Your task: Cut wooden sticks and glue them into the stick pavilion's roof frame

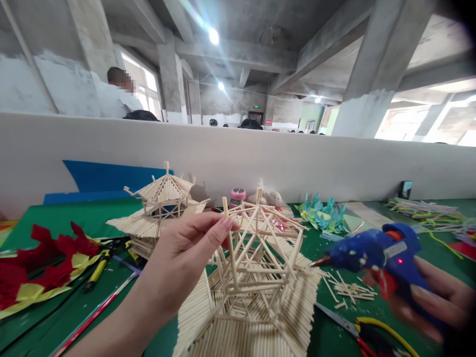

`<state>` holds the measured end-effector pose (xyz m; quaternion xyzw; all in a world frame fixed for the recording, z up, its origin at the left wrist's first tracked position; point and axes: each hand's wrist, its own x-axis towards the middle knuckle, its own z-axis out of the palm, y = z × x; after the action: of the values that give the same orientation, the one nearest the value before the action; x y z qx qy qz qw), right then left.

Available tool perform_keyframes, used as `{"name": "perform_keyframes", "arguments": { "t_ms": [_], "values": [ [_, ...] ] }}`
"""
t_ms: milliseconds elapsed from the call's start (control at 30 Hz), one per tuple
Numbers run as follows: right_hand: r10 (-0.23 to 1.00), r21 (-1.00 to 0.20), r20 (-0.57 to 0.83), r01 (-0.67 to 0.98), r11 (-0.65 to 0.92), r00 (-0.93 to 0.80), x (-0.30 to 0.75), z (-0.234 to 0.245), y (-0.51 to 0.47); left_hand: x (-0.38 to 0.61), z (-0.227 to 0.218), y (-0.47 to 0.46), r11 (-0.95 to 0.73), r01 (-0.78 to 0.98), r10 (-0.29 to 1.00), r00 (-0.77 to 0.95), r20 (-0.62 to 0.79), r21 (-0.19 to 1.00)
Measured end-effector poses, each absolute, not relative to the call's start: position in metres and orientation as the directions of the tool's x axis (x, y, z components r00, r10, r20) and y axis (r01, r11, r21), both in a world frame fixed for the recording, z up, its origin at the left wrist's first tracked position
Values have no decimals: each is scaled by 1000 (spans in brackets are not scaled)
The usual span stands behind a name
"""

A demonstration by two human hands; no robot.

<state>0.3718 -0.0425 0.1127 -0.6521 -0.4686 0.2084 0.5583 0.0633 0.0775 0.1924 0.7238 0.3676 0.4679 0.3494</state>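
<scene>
In the middle stands a pavilion model [275,342] made of thin wooden sticks, with a slatted lower roof and an open upper frame. My left hand [189,248] is closed in a pinch on a wooden stick [225,207] at the left side of that upper frame. Whether the stick touches the frame behind my fingers, I cannot tell. My right hand [441,292] wraps round a blue hot glue gun [364,253] with a lit red light. The gun's nozzle points left, near the model's right roof edge.
A finished-looking stick pavilion [165,193] stands behind my left hand. Red and yellow paper craft [48,267] lies at left, beside a yellow cutter [97,270]. Loose sticks [353,290] and scissors [342,320] lie right of the model. A white partition [334,163] runs behind.
</scene>
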Motion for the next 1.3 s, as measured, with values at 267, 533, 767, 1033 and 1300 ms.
{"name": "perform_keyframes", "arguments": {
  "t_ms": [267,533,767,1033,1300],
  "values": [
    [667,-963,-190,-3,-270,720,434,51,-35,65,192,88,-385,43,889,286,358,922],
    [766,-543,40,657,-523,642,469,-11,-21,79,203,91,-359,20,884,327,333,933],
    [779,-587,490,809,-37,391,365,108,-8,91,208,90,-394,105,881,327,343,913],
    [875,-670,476,611,423,-83,256,207,28,108,223,85,-399,130,851,421,314,908],
    [922,-877,336,292,381,-192,251,210,59,114,225,87,-409,94,851,399,342,908]
  ]
}}
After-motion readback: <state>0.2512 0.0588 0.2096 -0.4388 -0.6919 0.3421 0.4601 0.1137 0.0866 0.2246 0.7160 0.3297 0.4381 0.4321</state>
